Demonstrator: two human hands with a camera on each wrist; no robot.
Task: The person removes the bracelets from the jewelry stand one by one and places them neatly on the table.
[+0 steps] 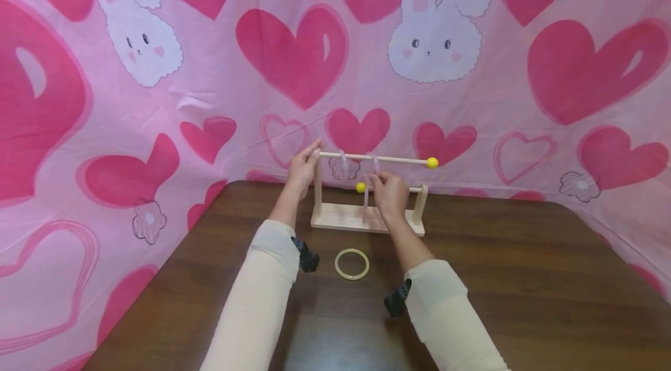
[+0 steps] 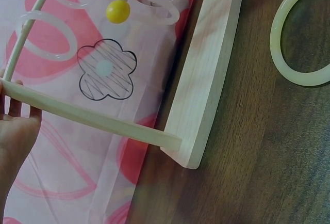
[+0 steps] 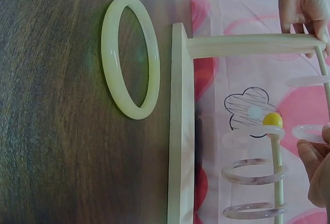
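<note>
A wooden bangle stand (image 1: 348, 219) has a long upper rod (image 1: 403, 160) and a shorter lower rod, each tipped with a yellow ball. My left hand (image 1: 303, 170) grips the top of its left post, fingers behind the wood. Thumb and fingers of my right hand (image 1: 392, 193) pinch a translucent pale bangle (image 3: 307, 132) that hangs around the upper rod. Another pale bangle (image 2: 49, 35) hangs on that rod, nearer the left post. Around the lower rod are a whitish bangle close to its ball (image 3: 273, 119) and two greyish-brown bangles (image 3: 250, 172).
In front of the stand, a yellowish-green bangle (image 1: 352, 264) lies flat on the dark wooden table (image 1: 524, 278). Behind the table hangs a pink cloth (image 1: 367, 85) with hearts and rabbits. Dark wrist devices (image 1: 306, 255) sit at both cuffs.
</note>
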